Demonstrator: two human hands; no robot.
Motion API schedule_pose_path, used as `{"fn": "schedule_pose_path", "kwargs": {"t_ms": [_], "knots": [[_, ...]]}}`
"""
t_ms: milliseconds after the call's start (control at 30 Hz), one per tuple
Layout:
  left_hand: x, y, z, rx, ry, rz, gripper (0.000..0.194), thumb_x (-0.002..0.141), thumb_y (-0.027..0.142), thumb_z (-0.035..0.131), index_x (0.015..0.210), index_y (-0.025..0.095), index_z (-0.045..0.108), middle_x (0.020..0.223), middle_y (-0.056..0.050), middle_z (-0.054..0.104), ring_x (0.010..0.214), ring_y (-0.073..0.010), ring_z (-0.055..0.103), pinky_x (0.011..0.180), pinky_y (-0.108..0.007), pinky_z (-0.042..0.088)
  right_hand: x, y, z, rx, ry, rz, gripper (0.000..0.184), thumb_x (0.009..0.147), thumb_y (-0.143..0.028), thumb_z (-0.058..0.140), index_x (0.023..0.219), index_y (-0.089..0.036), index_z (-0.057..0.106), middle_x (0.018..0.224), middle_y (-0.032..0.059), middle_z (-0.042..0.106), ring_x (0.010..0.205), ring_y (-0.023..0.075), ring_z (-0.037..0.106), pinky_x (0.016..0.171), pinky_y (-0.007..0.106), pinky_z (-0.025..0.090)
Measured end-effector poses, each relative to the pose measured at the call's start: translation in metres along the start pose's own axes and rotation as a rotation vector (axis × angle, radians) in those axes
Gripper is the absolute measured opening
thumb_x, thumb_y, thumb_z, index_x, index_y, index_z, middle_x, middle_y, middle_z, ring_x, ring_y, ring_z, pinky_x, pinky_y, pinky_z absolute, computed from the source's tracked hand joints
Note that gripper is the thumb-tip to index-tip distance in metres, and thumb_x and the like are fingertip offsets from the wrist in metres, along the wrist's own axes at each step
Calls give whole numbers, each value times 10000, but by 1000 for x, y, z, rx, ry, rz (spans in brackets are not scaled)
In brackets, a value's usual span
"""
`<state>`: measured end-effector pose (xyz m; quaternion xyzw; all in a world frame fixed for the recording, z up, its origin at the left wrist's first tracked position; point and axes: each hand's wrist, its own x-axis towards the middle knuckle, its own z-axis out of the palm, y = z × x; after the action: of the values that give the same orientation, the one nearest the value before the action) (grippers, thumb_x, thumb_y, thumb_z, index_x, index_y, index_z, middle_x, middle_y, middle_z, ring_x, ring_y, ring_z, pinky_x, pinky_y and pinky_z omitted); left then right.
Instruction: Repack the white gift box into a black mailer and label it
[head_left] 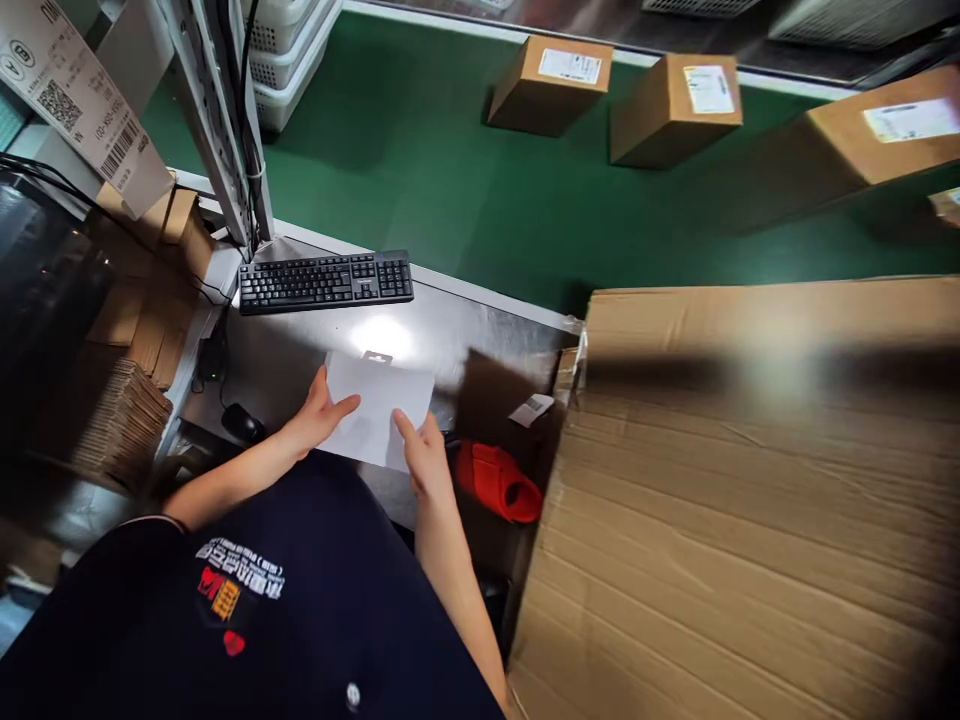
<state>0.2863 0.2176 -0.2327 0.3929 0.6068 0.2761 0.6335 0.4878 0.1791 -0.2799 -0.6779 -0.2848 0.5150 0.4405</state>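
Between my two hands is a flat white packet [371,405] with a hang-tab at its far edge, held above the metal bench top. My left hand [319,412] grips its left side, thumb lying on top. At its right edge my right hand [424,450] pinches it, the thumb on the upper face and the fingers mostly hidden beneath. A black keyboard [326,282] lies just beyond the packet, and a black mouse [243,424] rests left of my left wrist.
A large cardboard box [750,480] fills the right side. Beside it sits a red object [499,482] in a dark recess. Past the bench, a green surface [420,170] carries several labelled cartons [555,85]. Flattened cardboard [124,420], a metal post [217,120] and white baskets [292,70] stand left.
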Motion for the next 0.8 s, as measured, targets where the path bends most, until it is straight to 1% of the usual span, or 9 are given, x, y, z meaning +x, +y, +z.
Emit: {"fn": "schedule_pose_path", "kwargs": {"t_ms": [133,200,267,367,467,533,600,667,800], "knots": [[5,33,-22,-55,-34,48,1266,752,575,880,1691,382,52,1707,-161,288,1286,-361,628,1064,-574,565,19,-58,-38,-151,-94,-135,645,751,-662,806,1167,-177,715,1056,82,774,925,260,691,846,424,584],[16,50,-34,1,-109,105,1251,688,582,921,1681,345,198,1673,-169,359,1199,-364,670,1005,-571,594,34,-93,-49,-212,-262,-215,640,739,-612,856,1199,-186,728,1025,65,776,905,257,695,828,416,587],[28,60,-41,117,-220,193,1136,629,550,962,1595,274,433,1558,-141,532,1263,-389,633,1090,-554,546,49,-125,-49,-285,-407,-323,664,710,-559,905,1231,-186,734,1058,64,778,962,281,704,906,470,583],[35,55,-40,182,-225,253,946,629,513,957,1457,237,593,1376,-91,682,1318,-385,597,1180,-525,470,62,-146,-39,-375,-312,-515,688,712,-539,909,1280,-198,723,1234,99,745,1182,362,663,1084,632,474],[24,30,-31,5,-82,183,812,717,559,872,1388,189,606,1304,-117,710,1260,-361,635,1126,-505,515,57,-121,-27,-354,67,-616,802,756,-558,867,1432,-206,615,1517,165,568,1433,405,492,1188,658,359],[9,8,-28,-105,-30,64,797,768,608,809,1405,196,563,1348,-143,685,1222,-356,658,1046,-505,570,41,-82,-17,-291,176,-505,866,786,-597,814,1497,-190,535,1584,198,485,1460,395,469,1196,630,374],[-7,-15,-27,-86,-42,-83,823,808,662,748,1467,234,500,1442,-164,626,1206,-376,671,967,-520,608,21,-38,-8,-215,70,-305,776,818,-651,722,1412,-168,594,1475,201,590,1351,380,572,1158,613,432],[-20,-33,-29,110,-60,-154,848,821,702,713,1500,246,490,1532,-187,549,1268,-425,642,1013,-549,583,2,1,1,-161,-56,-167,642,852,-661,633,1266,-171,675,1311,167,702,1230,354,644,1117,574,480],[-20,-53,-37,570,-45,-150,826,832,734,662,1476,227,559,1629,-197,455,1437,-496,504,1234,-594,359,-12,39,12,-119,-41,-91,562,839,-635,611,1177,-198,717,1250,130,744,1194,326,656,1109,504,490]]}}
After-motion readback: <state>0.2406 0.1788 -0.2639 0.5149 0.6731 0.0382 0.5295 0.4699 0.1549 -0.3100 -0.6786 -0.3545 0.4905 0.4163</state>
